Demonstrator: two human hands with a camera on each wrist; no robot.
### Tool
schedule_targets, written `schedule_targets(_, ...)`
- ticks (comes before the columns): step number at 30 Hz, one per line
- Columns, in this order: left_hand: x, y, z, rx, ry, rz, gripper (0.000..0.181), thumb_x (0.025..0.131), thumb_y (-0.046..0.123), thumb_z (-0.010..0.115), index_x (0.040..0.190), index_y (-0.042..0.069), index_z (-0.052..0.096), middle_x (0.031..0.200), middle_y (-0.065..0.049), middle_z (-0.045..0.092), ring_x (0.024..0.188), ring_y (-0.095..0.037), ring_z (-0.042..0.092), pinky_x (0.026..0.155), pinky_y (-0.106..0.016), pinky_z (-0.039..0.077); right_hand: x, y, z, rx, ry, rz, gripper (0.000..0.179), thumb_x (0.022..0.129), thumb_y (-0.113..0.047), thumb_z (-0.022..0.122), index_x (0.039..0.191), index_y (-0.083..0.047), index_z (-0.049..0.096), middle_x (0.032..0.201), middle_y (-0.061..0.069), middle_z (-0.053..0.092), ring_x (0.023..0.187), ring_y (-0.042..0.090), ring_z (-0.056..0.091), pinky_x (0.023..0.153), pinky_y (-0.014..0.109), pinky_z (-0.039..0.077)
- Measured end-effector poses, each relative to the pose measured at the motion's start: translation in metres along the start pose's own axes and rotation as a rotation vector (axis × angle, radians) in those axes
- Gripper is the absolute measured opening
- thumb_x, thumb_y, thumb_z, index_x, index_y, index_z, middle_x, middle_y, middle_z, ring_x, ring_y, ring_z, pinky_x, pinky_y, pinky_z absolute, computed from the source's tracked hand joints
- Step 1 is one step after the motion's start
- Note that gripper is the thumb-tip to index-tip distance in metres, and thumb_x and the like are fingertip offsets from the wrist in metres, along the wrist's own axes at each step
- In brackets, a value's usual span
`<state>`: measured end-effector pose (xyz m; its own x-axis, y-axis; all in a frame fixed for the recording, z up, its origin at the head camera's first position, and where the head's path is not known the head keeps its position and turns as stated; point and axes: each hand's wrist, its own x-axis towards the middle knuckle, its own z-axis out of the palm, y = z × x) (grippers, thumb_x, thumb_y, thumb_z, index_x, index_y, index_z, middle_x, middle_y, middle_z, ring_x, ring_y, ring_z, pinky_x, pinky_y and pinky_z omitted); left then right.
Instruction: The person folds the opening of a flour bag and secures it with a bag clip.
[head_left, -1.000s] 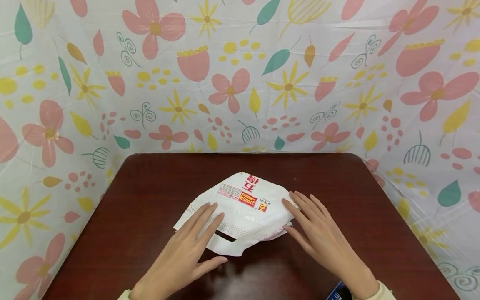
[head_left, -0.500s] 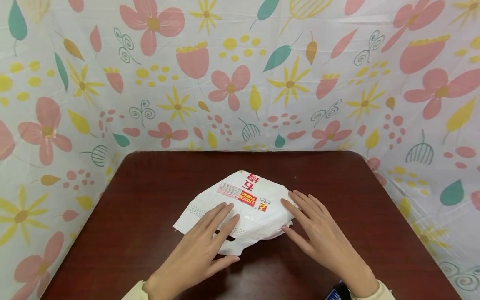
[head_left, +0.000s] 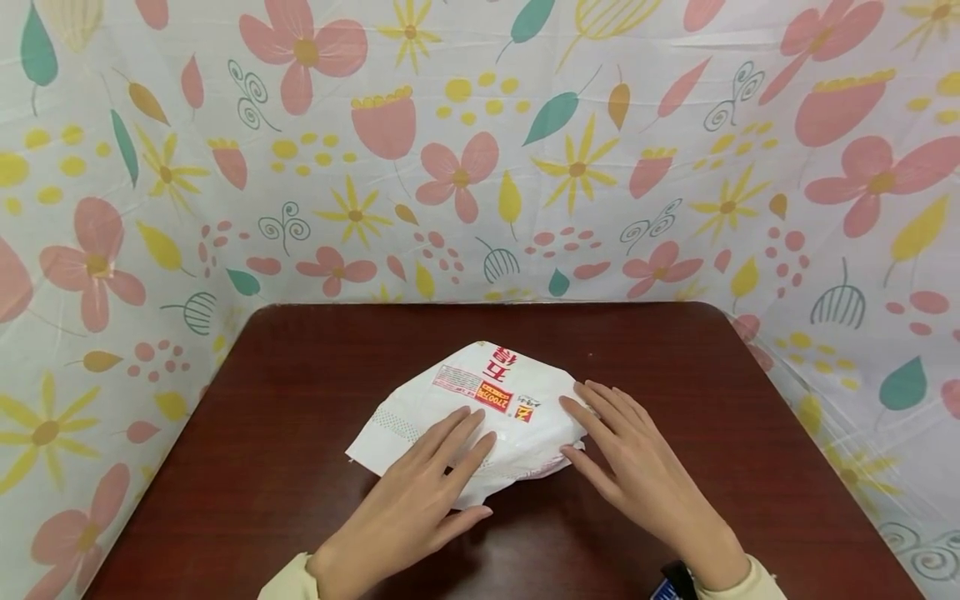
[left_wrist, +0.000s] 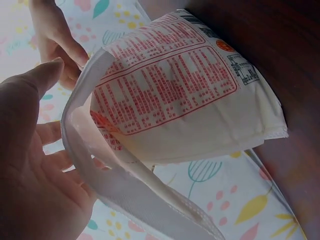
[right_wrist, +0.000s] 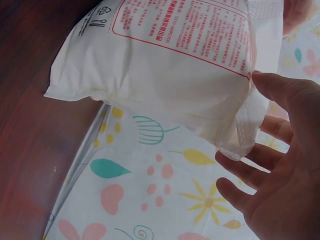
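A white flour bag (head_left: 450, 400) with red Chinese print lies on the dark wooden table, its handle edge turned toward me. My left hand (head_left: 423, 492) rests over that near edge, fingers spread and nearly straight. It covers the handle slot in the head view; in the left wrist view its fingers (left_wrist: 55, 145) reach behind the handle strip (left_wrist: 90, 160). At the bag's right end my right hand (head_left: 637, 467) lays its extended fingers on the top, with the thumb lower along the side. The right wrist view shows the thumb and fingers (right_wrist: 250, 170) around the bag's corner (right_wrist: 237, 147).
The brown table (head_left: 300, 350) has rounded far corners. A white cloth (head_left: 465, 167) with flowers and leaves hangs behind it and along both sides. A small blue and black object (head_left: 671, 583) shows beside the right wrist at the bottom edge.
My left hand has slid to the right over the bag's near edge and now hides the handle slot. The right hand and the bag have stayed nearly in place.
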<state>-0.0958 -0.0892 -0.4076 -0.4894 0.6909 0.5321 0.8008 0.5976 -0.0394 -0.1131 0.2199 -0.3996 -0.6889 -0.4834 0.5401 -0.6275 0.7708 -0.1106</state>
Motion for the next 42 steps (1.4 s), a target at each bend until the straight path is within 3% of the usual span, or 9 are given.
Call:
schedule_targets(4, 0.003, 0.002, 0.003, 0.027, -0.010, 0.002, 0.073, 0.092, 0.043, 0.074, 0.149, 0.005, 0.048, 0.157, -0.015, 0.042, 0.148, -0.033, 0.038, 0.118, -0.041, 0.036, -0.001, -0.003, 0.000, 0.012, -0.009, 0.028, 0.058, 0.092, -0.035, 0.072, 0.144, -0.013, 0.059, 0.149, 0.016, 0.053, 0.138, 0.036, 0.047, 0.118, 0.046, 0.029)
schedule_targets(7, 0.006, 0.004, 0.004, 0.031, -0.028, -0.012, 0.070, 0.095, 0.042, 0.071, 0.149, 0.005, 0.048, 0.157, -0.016, 0.043, 0.148, -0.033, 0.037, 0.119, -0.041, 0.035, 0.000, -0.006, 0.001, 0.036, -0.006, 0.032, 0.059, 0.090, -0.031, 0.075, 0.143, -0.013, 0.059, 0.150, 0.017, 0.052, 0.139, 0.036, 0.046, 0.115, 0.048, 0.032)
schedule_targets(15, 0.019, 0.008, 0.009, 0.037, -0.005, -0.005, 0.069, 0.092, 0.037, 0.074, 0.147, 0.003, 0.050, 0.154, -0.018, 0.045, 0.146, -0.033, 0.040, 0.120, -0.040, 0.034, 0.005, -0.010, 0.005, 0.066, 0.019, -0.042, 0.050, 0.101, -0.036, 0.063, 0.143, -0.009, 0.059, 0.149, 0.016, 0.054, 0.139, 0.033, 0.048, 0.127, 0.033, 0.011)
schedule_targets(22, 0.031, 0.012, 0.014, 0.041, -0.026, -0.020, 0.068, 0.091, 0.035, 0.076, 0.146, 0.002, 0.051, 0.155, -0.017, 0.046, 0.147, -0.031, 0.040, 0.121, -0.039, 0.032, 0.006, -0.011, 0.007, 0.069, 0.057, -0.077, 0.052, 0.108, -0.046, 0.046, 0.139, -0.007, 0.062, 0.144, 0.017, 0.058, 0.134, 0.034, 0.053, 0.126, 0.032, 0.011)
schedule_targets(27, 0.036, 0.015, 0.016, 0.074, -0.029, -0.022, 0.064, 0.091, 0.033, 0.077, 0.142, 0.000, 0.055, 0.149, -0.016, 0.053, 0.144, -0.030, 0.045, 0.120, -0.041, 0.035, 0.006, -0.010, 0.008, 0.059, 0.043, -0.066, 0.050, 0.107, -0.045, 0.050, 0.139, -0.009, 0.063, 0.144, 0.016, 0.058, 0.135, 0.033, 0.053, 0.127, 0.033, 0.011)
schedule_targets(33, 0.038, 0.018, 0.018, 0.055, -0.052, -0.071, 0.063, 0.089, 0.029, 0.080, 0.141, 0.002, 0.056, 0.147, -0.013, 0.056, 0.144, -0.027, 0.046, 0.120, -0.040, 0.034, 0.005, -0.007, 0.009, 0.053, 0.001, -0.035, 0.047, 0.100, -0.036, 0.065, 0.138, -0.010, 0.063, 0.145, 0.015, 0.057, 0.137, 0.032, 0.051, 0.127, 0.035, 0.013)
schedule_targets(39, 0.038, 0.020, 0.019, 0.040, -0.064, -0.116, 0.065, 0.086, 0.027, 0.084, 0.141, 0.005, 0.057, 0.147, -0.011, 0.057, 0.143, -0.024, 0.047, 0.119, -0.039, 0.036, 0.006, -0.004, 0.011, 0.078, 0.058, -0.076, 0.049, 0.107, -0.046, 0.049, 0.136, -0.010, 0.065, 0.142, 0.015, 0.060, 0.132, 0.034, 0.054, 0.126, 0.029, 0.011)
schedule_targets(42, 0.037, 0.021, 0.020, 0.035, -0.058, -0.131, 0.065, 0.086, 0.026, 0.084, 0.141, 0.005, 0.057, 0.146, -0.011, 0.057, 0.142, -0.024, 0.048, 0.118, -0.040, 0.037, 0.007, -0.005, 0.011, 0.098, 0.068, -0.085, 0.047, 0.106, -0.044, 0.053, 0.136, -0.010, 0.065, 0.142, 0.015, 0.059, 0.132, 0.034, 0.054, 0.126, 0.028, 0.012)
